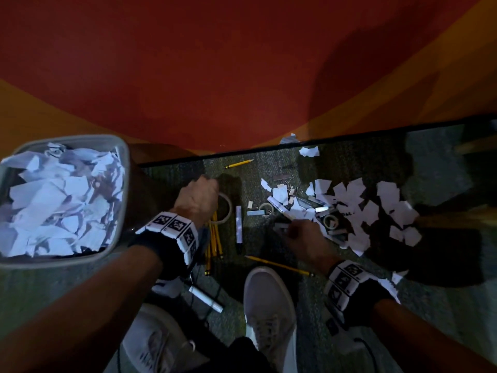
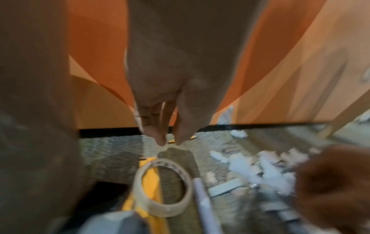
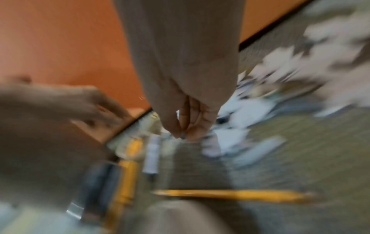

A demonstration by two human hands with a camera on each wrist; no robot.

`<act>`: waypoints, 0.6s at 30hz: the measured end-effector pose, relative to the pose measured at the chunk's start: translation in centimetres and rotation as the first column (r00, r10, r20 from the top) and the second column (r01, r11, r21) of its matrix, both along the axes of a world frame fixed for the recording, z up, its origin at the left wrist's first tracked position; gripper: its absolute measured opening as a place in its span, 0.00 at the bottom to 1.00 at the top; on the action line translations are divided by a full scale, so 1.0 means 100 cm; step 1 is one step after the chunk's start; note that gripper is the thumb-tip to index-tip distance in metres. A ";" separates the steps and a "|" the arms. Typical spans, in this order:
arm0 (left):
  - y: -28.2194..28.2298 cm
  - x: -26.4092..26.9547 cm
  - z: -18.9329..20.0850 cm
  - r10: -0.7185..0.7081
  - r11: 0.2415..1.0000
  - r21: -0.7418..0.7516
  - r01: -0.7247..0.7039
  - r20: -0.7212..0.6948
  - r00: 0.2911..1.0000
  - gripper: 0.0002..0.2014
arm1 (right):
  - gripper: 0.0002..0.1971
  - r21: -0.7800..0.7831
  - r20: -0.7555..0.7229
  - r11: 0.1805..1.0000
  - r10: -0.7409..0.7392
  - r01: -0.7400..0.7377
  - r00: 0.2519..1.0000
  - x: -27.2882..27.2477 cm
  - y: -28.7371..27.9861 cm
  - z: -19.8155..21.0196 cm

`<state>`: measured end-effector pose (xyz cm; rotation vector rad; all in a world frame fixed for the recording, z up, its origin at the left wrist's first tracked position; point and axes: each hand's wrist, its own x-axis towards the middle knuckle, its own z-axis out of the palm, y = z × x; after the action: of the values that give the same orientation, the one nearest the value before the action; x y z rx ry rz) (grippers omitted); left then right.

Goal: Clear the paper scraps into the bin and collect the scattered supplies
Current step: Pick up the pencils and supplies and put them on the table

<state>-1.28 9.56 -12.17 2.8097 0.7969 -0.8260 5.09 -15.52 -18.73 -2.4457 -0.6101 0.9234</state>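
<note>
White paper scraps (image 1: 360, 208) lie heaped on the carpet at the right, mixed with small supplies and a small tape roll (image 1: 330, 220). The grey bin (image 1: 67, 261) at the left is full of scraps. My left hand (image 1: 200, 195) (image 2: 170, 142) hangs over a large tape roll (image 1: 228, 208) (image 2: 166, 211), fingers pointing down and holding nothing. Yellow pencils (image 1: 213, 238) lie bundled under the roll, a white marker (image 1: 238, 227) beside it. My right hand (image 1: 291, 232) (image 3: 182, 134) reaches the scrap pile's near edge, fingertips drawn together by a small white piece (image 1: 281, 226); blur hides any grip.
A red and orange wall (image 1: 215, 76) with a black baseboard bounds the carpet at the back. Loose pencils lie near the wall (image 1: 239, 163) and by my white shoe (image 1: 269, 305). Another marker (image 1: 205, 298) lies by my left wrist.
</note>
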 end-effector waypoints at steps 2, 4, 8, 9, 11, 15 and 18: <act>-0.008 0.000 -0.002 0.000 0.999 -0.038 0.004 0.095 0.995 0.16 | 0.29 0.144 -0.021 0.989 -0.025 0.028 0.999 -0.013 0.025 0.007; -0.018 0.002 -0.006 0.018 0.996 -0.088 -0.005 0.149 0.989 0.15 | 0.22 0.253 -0.108 0.965 -0.049 0.075 0.993 -0.030 0.049 0.013; -0.037 0.003 -0.018 0.044 0.971 -0.241 0.014 0.232 0.972 0.13 | 0.09 0.219 -0.285 0.974 0.004 0.061 0.958 -0.045 0.055 0.010; -0.044 0.002 -0.022 0.043 0.956 -0.292 0.031 0.245 0.969 0.12 | 0.07 0.163 -0.268 0.986 0.006 0.039 0.963 -0.040 0.046 0.007; -0.063 0.000 -0.033 0.024 0.920 -0.385 0.076 0.248 0.968 0.10 | 0.06 0.030 -0.126 0.999 -0.025 0.029 0.992 -0.022 0.020 0.003; -0.102 0.000 -0.060 -0.017 0.858 -0.493 0.144 0.254 0.967 0.09 | 0.04 0.000 0.007 0.967 -0.256 0.256 0.967 0.004 -0.036 -0.005; -0.125 -0.001 -0.072 0.003 0.834 -0.535 0.133 0.246 0.969 0.10 | 0.11 0.034 -0.007 0.969 -0.245 0.245 0.970 0.000 -0.045 -0.014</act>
<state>-1.40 -2.97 -19.36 2.3581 0.3485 -0.5859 5.10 -20.00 -20.16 -2.4195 -0.3098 0.8089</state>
